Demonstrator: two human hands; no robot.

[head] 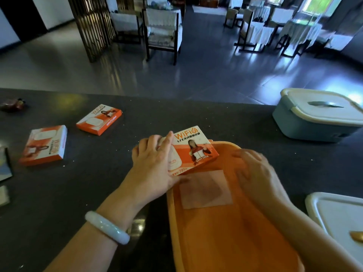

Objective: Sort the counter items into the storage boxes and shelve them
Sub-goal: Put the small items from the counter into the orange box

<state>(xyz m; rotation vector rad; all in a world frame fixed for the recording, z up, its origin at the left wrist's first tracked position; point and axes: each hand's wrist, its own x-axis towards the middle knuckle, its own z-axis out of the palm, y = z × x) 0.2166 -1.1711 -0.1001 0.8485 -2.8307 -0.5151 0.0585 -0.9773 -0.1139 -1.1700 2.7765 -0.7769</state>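
Observation:
My left hand [155, 163] grips an orange and white WiFi box [194, 152] by its left end and holds it tilted over the far rim of an open orange storage box [225, 232]. A pale label lies on that box's floor. My right hand [253, 171] is blurred and lies inside the orange box near its right wall, fingers spread and holding nothing. Two more WiFi boxes lie flat on the dark counter [78, 193] to the left, one near [44, 145] and one farther back [99, 119].
A blue-grey storage box with a white lid [318, 114] stands at the back right. A white lid [337, 216] lies at the right edge. A small dark red object [13, 104] sits far left. Beyond the counter are chairs and tables.

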